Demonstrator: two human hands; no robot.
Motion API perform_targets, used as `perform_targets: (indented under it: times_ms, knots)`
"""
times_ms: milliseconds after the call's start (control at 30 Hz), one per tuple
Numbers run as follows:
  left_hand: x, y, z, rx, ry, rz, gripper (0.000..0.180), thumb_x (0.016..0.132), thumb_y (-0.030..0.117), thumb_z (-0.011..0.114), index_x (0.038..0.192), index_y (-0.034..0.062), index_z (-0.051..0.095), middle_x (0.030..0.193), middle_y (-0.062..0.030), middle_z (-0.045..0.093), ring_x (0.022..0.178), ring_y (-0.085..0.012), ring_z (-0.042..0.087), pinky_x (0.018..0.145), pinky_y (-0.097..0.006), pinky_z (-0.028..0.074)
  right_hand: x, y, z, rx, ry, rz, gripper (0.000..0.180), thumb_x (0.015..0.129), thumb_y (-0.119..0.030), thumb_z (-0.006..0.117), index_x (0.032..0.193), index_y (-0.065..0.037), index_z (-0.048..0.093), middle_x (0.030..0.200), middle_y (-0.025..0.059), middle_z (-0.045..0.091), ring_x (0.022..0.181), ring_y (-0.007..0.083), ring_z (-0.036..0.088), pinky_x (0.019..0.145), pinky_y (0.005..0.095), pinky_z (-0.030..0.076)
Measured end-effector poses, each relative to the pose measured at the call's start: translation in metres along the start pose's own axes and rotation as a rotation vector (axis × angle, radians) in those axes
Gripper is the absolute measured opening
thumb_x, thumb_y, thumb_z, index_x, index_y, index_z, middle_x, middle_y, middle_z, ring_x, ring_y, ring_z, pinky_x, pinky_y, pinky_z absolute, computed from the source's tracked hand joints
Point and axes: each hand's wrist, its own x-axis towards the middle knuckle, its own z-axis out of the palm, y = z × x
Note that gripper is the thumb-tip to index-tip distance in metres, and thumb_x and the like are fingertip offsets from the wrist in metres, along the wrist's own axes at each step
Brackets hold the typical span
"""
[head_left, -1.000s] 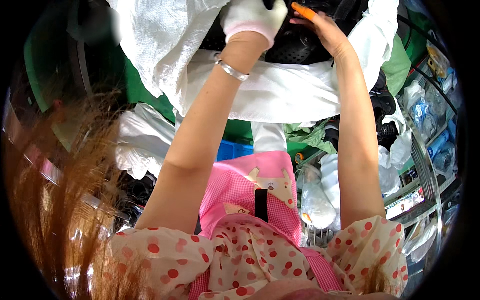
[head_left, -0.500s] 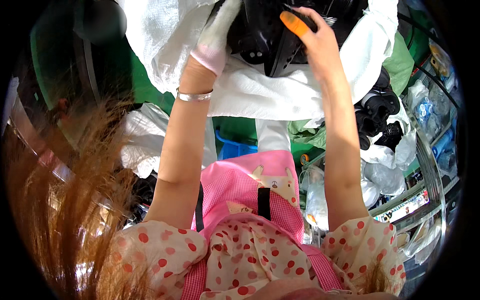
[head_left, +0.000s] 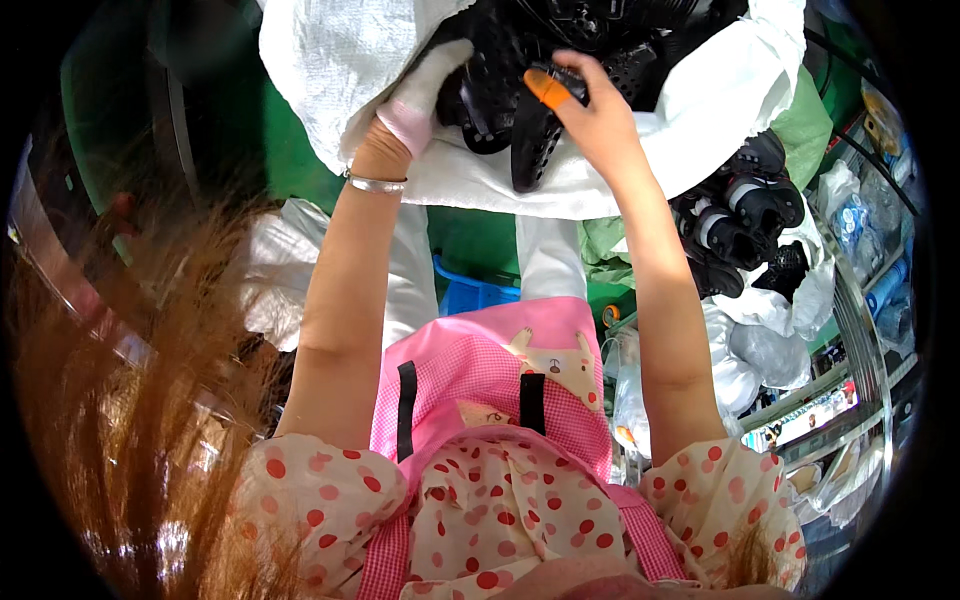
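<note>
A white woven sack (head_left: 335, 75) lies with its mouth turned back, and several black shoe uppers (head_left: 590, 25) are piled inside. My left hand (head_left: 425, 90), in a white glove with a pink cuff, is closed on the edge of a black shoe upper (head_left: 485, 115); its thumb lies on top and the other fingers are hidden. My right hand (head_left: 600, 115) has an orange cover on its thumb. It pinches another black shoe upper (head_left: 535, 140) with a row of small holes, whose narrow end points down over the sack's rim.
Several black shoe uppers with pale trim (head_left: 735, 225) lie heaped on white plastic at the right. A metal rack (head_left: 855, 330) with bags stands beyond them. Below the sack is a blue plastic thing (head_left: 475, 295) on the green floor (head_left: 460, 240). A pink apron (head_left: 490, 370) covers my lap.
Both hands have drawn slightly nearer to me and to the left. The upper in my right hand has come lower over the sack's rim. More of the heap at the right shows.
</note>
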Motion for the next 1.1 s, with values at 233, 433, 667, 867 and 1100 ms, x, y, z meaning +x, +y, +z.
perform_targets:
  times_ms: [233, 433, 667, 867, 1100]
  knots:
    - [-0.008, -0.006, 0.034, 0.865, 0.084, 0.094, 0.054, 0.077, 0.035, 0.073, 0.119, 0.0033, 0.062, 0.107, -0.0130, 0.067, 0.097, -0.0231, 0.064, 0.085, -0.034, 0.049, 0.004, 0.017, 0.002, -0.299, -0.067, -0.167, 0.035, 0.083, -0.010, 0.062, 0.118, -0.007, 0.066, 0.121, 0.0134, 0.063, 0.115, 0.0302, 0.056, 0.101, 0.0350, 0.042]
    - [-0.036, 0.002, 0.047, 1.067, 0.226, 0.719, 0.049, 0.075, 0.020, 0.072, 0.120, 0.0062, 0.062, 0.100, -0.0142, 0.066, 0.091, -0.0243, 0.065, 0.080, -0.031, 0.050, -0.007, -0.015, -0.031, -0.135, 0.128, -0.413, 0.047, 0.077, 0.001, 0.054, 0.122, -0.010, 0.063, 0.125, 0.0129, 0.060, 0.116, 0.0338, 0.054, 0.101, 0.0376, 0.043]
    - [-0.073, 0.044, 0.082, -0.287, -0.096, 0.269, 0.039, 0.091, 0.010, 0.056, 0.128, 0.0001, 0.052, 0.111, -0.0096, 0.065, 0.101, -0.0173, 0.063, 0.090, -0.031, 0.052, -0.048, -0.095, -0.042, 0.601, -0.238, -0.146, 0.075, 0.084, 0.004, 0.068, 0.148, -0.002, 0.027, 0.141, 0.0132, 0.045, 0.125, 0.0181, 0.048, 0.106, 0.0310, 0.039]
    - [-0.158, 0.070, 0.108, -0.096, 0.143, 0.497, 0.060, 0.101, 0.050, 0.033, 0.136, 0.0021, 0.046, 0.125, -0.0125, 0.059, 0.112, -0.0222, 0.060, 0.100, -0.037, 0.048, -0.128, -0.192, -0.027, 0.724, -0.154, -0.131, 0.080, 0.083, -0.004, 0.073, 0.148, -0.001, 0.026, 0.134, 0.0121, 0.049, 0.120, 0.0181, 0.051, 0.103, 0.0317, 0.041]
    - [-0.371, 0.070, 0.087, 0.234, 0.817, 0.616, 0.049, 0.106, 0.030, 0.025, 0.112, -0.0046, 0.060, 0.102, -0.0128, 0.067, 0.084, -0.0174, 0.065, 0.074, -0.032, 0.054, -0.259, -0.308, 0.022, 0.686, -0.585, -0.226, 0.071, 0.087, -0.003, 0.068, 0.145, 0.002, 0.028, 0.131, 0.0129, 0.054, 0.118, 0.0191, 0.054, 0.102, 0.0328, 0.043]
